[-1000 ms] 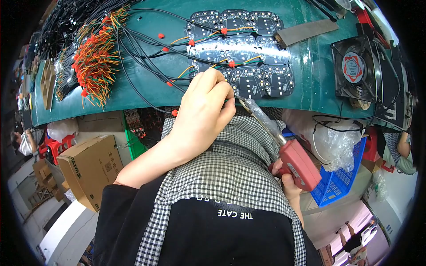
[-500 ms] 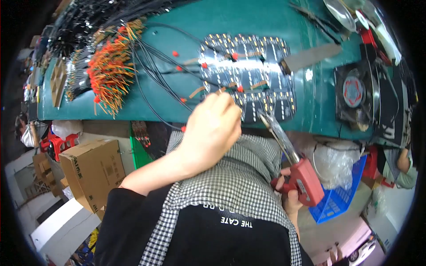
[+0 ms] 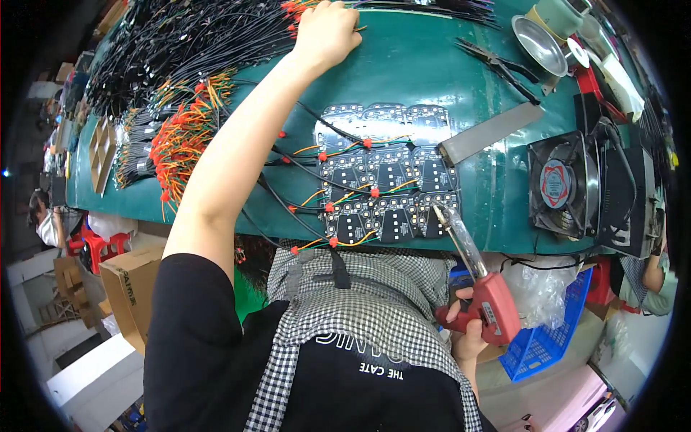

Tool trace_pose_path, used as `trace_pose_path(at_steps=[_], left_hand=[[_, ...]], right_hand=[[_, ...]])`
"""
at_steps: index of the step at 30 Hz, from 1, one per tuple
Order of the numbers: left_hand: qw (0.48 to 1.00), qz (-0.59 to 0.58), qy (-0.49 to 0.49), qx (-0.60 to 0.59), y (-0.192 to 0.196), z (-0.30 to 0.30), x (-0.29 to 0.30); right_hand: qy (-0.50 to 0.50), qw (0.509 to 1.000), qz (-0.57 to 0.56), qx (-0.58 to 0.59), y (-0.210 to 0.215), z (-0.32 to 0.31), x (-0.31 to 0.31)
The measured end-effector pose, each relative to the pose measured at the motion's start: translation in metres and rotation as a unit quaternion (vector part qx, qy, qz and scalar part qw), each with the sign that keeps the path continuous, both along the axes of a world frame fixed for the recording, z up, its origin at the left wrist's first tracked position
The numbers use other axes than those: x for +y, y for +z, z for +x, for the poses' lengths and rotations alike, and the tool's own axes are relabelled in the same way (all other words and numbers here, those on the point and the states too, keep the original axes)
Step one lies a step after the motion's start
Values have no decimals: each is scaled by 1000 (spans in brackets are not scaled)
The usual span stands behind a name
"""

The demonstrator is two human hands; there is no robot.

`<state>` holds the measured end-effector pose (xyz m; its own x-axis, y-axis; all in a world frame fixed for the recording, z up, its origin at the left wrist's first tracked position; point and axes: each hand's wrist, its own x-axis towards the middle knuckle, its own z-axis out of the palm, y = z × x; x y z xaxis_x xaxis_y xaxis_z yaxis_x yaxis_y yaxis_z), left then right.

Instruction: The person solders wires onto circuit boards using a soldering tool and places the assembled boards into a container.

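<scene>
My left hand [image 3: 327, 34] is stretched to the far edge, fingers curled beside the orange-ended cables. A thin orange wire end shows at its fingertips; most of what it holds is hidden. In my right hand [image 3: 469, 333] is a red soldering gun [image 3: 498, 308], held by its handle at the table's front edge. The gun's metal tip points at the lower right of a panel of black circuit boards [image 3: 392, 173]. Several black cables with red connectors [image 3: 368, 143] lie at the panel, their orange, yellow and green wires reaching onto the boards.
A flat metal bar [image 3: 493, 135] touches the panel's right side. Beyond it lie pliers [image 3: 497, 61] and a metal dish [image 3: 540, 47]. A fan [image 3: 565, 183] stands at the right. Bundled orange-ended cables [image 3: 183, 137] and a heap of black cables [image 3: 180, 50] cover the left.
My left hand has gone from the near edge of the boards to the table's far side. The panel appears lower in view. The right hand still holds the soldering gun.
</scene>
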<state>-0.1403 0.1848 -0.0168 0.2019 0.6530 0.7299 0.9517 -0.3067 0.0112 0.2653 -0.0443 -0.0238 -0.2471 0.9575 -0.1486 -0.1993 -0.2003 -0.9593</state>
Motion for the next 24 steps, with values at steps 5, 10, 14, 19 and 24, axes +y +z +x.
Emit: trace_pose_path(at_steps=[5, 10, 14, 19, 24], left_hand=[[967, -236, 97, -15, 6, -2, 14], [981, -99, -60, -155, 37, 32, -17], [957, -189, -93, -199, 40, 78, -73], [949, -238, -202, -34, 34, 133, -166], [955, -216, -202, -24, 15, 144, -188]], right_hand=[[-24, 1000, -11, 12, -1, 3, -1], [-37, 999, -11, -9, -4, 7, 3], [-47, 998, -25, 20, -4, 13, 1], [-39, 998, -38, 31, -4, 17, -4], [-5, 999, -43, -32, 2, 17, -4]])
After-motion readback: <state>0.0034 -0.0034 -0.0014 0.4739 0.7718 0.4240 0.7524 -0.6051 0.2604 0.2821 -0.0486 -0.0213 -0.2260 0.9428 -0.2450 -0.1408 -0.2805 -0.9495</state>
